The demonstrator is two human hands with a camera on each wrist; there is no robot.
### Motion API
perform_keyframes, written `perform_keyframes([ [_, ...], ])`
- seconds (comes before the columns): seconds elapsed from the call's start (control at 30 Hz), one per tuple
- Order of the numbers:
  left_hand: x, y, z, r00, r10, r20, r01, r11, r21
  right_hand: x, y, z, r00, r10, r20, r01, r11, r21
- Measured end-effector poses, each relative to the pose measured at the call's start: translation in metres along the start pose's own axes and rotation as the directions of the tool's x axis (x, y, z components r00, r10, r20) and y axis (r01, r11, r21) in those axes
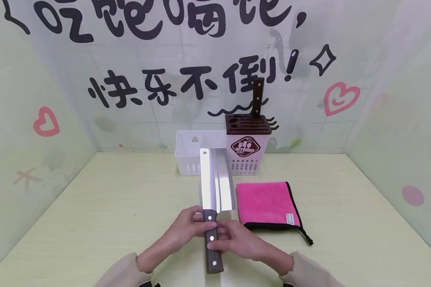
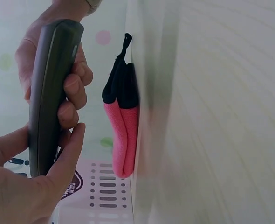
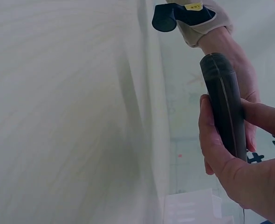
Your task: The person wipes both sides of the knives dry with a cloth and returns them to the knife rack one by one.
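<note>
Both hands hold one cleaver (image 1: 208,183) over the table, its broad shiny blade pointing away from me and its dark riveted handle (image 1: 214,255) toward me. My left hand (image 1: 186,226) pinches the handle near the blade, thumb on top. Lower down, my right hand (image 1: 238,240) grips the handle from the right, with its thumb across the front. In the left wrist view the handle (image 2: 51,93) stands above the table surface, with right-hand fingers (image 2: 74,91) curled at its side. The right wrist view shows the handle's butt end (image 3: 216,65) between the hands.
A pink cloth (image 1: 263,203) with black edging lies folded to the right of the cleaver. Behind the blade stands a white knife holder (image 1: 246,159) with a brown slotted top and a dark-handled knife (image 1: 258,97) in it. A white basket (image 1: 186,153) adjoins it on the left.
</note>
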State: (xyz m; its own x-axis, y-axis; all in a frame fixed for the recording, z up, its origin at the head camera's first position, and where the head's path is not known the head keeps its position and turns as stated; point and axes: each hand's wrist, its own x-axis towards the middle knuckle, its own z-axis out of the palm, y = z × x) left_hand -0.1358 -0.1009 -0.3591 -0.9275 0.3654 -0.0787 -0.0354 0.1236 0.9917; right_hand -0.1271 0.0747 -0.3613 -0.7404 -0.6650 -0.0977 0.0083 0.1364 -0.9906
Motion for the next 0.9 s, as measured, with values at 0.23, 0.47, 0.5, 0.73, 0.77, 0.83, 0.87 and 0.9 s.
perform_keyframes([
  [0.23,0.005,0.016,0.003,0.997,0.032,-0.069,-0.035,0.998,-0.046,0.003,-0.015,-0.009,0.999,-0.043,-0.012,0.043,0.998,-0.05],
  [0.47,0.013,0.031,0.002,0.993,0.058,-0.104,-0.062,0.997,-0.038,0.005,-0.027,-0.017,0.995,-0.09,-0.04,0.086,0.992,-0.093],
  [0.5,0.014,0.033,0.002,0.992,0.061,-0.107,-0.065,0.997,-0.037,0.005,-0.028,-0.018,0.994,-0.093,-0.049,0.088,0.991,-0.096],
  [0.73,0.023,0.043,0.002,0.99,0.075,-0.12,-0.082,0.995,-0.051,0.004,-0.035,-0.022,0.985,-0.121,-0.123,0.108,0.988,-0.107],
  [0.77,0.024,0.045,0.002,0.99,0.077,-0.12,-0.084,0.995,-0.056,0.004,-0.035,-0.023,0.983,-0.125,-0.132,0.112,0.988,-0.102],
  [0.83,0.026,0.047,0.003,0.989,0.083,-0.119,-0.092,0.994,-0.065,0.004,-0.036,-0.024,0.979,-0.138,-0.152,0.124,0.987,-0.098],
  [0.87,0.027,0.048,0.003,0.989,0.085,-0.118,-0.094,0.993,-0.069,0.004,-0.035,-0.024,0.977,-0.141,-0.162,0.127,0.987,-0.094],
  [0.9,0.027,0.049,0.003,0.989,0.087,-0.118,-0.096,0.993,-0.07,0.005,-0.035,-0.025,0.974,-0.147,-0.171,0.132,0.987,-0.095],
])
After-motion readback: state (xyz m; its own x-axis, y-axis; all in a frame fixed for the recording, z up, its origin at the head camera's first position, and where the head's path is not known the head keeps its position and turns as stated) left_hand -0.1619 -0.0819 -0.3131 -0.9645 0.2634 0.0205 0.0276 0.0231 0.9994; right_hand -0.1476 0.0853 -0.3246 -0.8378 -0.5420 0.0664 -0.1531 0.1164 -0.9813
